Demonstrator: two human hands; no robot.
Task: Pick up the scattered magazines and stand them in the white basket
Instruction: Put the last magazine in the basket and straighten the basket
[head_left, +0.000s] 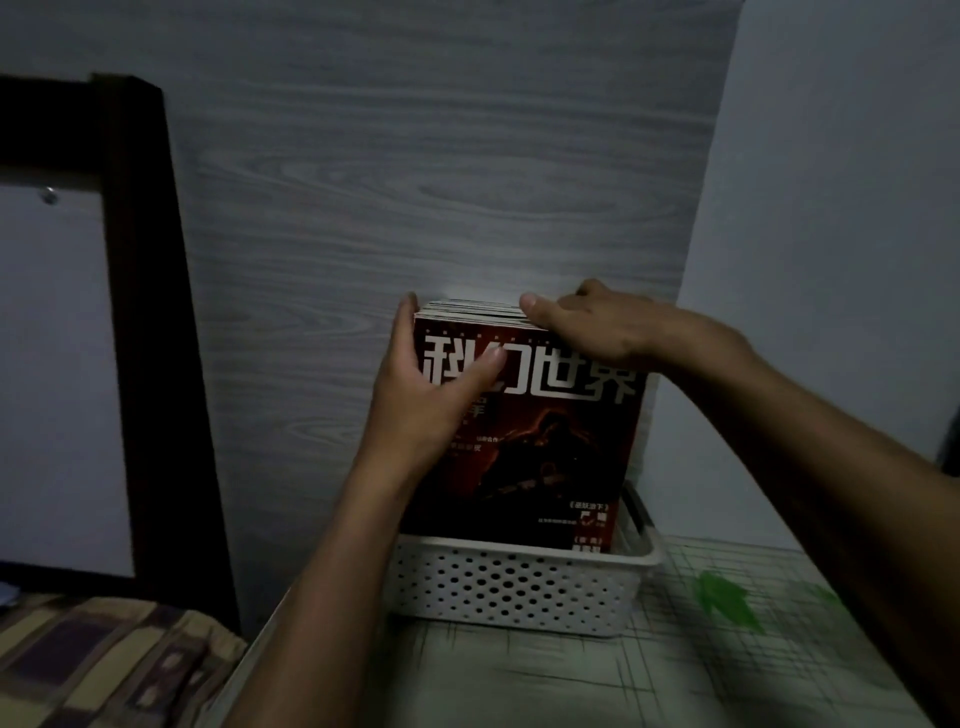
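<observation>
At the surface's back edge, against the wall, the magazines (524, 441) stand in the basket (519, 582), left hand (431, 395) gripping their side, right hand (587, 327) clasping their tops, probably squaring them upright.

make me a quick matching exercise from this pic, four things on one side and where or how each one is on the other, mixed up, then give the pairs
Things:
1. left hand
2. right hand
3. magazines
4. white basket

Places or states:
a. stands on the table with the green grid cover
b. grips the left edge of the stack, thumb on the front cover
c. stand upright in the basket, red cover to the front
d. rests on the top right corner of the stack

Pairs: 1-b, 2-d, 3-c, 4-a
</observation>
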